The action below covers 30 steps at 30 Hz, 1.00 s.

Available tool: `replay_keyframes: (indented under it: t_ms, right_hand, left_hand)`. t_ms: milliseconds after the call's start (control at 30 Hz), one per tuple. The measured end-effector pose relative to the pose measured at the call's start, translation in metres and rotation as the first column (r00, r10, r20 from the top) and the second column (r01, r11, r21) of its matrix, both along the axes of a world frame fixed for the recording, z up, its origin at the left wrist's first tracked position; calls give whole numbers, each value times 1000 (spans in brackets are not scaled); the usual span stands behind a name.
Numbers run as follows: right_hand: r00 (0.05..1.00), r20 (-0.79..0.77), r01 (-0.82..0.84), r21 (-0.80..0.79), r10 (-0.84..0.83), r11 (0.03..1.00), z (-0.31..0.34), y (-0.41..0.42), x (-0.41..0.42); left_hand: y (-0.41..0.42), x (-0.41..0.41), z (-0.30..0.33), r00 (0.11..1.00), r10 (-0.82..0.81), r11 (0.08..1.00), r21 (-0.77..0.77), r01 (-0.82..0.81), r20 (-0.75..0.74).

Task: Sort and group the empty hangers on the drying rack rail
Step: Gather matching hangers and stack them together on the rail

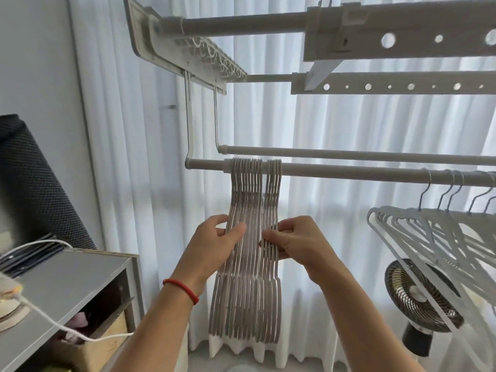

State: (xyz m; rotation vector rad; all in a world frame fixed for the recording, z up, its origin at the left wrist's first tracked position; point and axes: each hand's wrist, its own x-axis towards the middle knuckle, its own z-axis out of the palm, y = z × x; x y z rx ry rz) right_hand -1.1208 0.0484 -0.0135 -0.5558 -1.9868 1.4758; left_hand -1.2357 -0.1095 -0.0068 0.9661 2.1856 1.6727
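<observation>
Hanging from the nearest rail (349,174) at about twelve o'clock was a tight stack of beige hangers (252,264), split by a narrow gap into a larger left bunch and a smaller right bunch. The left hand (214,245) curled round the left bunch, thumb across its front. The right hand (295,241) pinched the right bunch between thumb and fingers. At three o'clock, white wire-hooked hangers (429,237) hung loosely spread on the same rail, well apart. To close the gap well, both hands should press the bunches together evenly, keeping every hook seated on the rail.
</observation>
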Motion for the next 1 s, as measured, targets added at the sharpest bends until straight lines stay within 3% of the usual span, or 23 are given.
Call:
replay_keyframes:
  t_ms: [233,467,867,1000]
  right_hand:
    - [1000,23,8,47,-9,999,2,-1,-9]
    - [996,44,-77,22,76,997,7,-5,-7]
    - [994,-5,-109,-66,109,992,0,-10,4]
    - [1000,1,-26,-32,26,999,-5,-12,9]
  left_hand:
    - [6,-10,-13,985,-76,989,141,54,153]
    - [4,-14,-15,986,-52,985,171,24,159]
    - [1,-8,-11,998,-5,992,130,-5,70]
    - [-7,2,0,987,69,996,-37,-75,-144]
